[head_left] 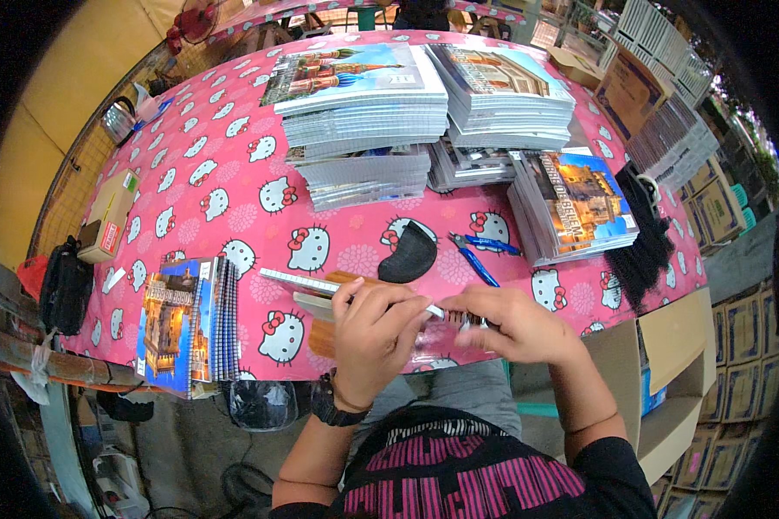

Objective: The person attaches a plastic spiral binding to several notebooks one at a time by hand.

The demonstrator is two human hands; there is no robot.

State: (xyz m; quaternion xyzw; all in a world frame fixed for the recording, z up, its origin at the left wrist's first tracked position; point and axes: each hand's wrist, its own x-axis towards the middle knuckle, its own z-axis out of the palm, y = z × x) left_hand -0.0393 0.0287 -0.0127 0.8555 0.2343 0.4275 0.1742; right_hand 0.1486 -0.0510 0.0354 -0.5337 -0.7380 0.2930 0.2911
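Observation:
At the near edge of the table, my left hand (pixel 376 324) grips a thin notebook (pixel 299 281), seen edge-on with its white page edge slanting down to the right. My right hand (pixel 511 324) is closed at the notebook's right end, its fingertips pinched around a short dark spiral coil (pixel 455 317). How far the coil runs into the pages is hidden by my fingers. Under my left hand lies a brown wooden board (pixel 323 336). Just beyond my hands rest a black half-round pad (pixel 408 252) and blue-handled cutters (pixel 480 255).
Spiral-bound notebooks (pixel 186 320) stand at the near left. Tall stacks of loose-leaf books (pixel 363 121) fill the far middle, with another stack (pixel 571 208) at right beside a heap of black coils (pixel 642 242). An open carton (pixel 666 372) sits by the table's right edge.

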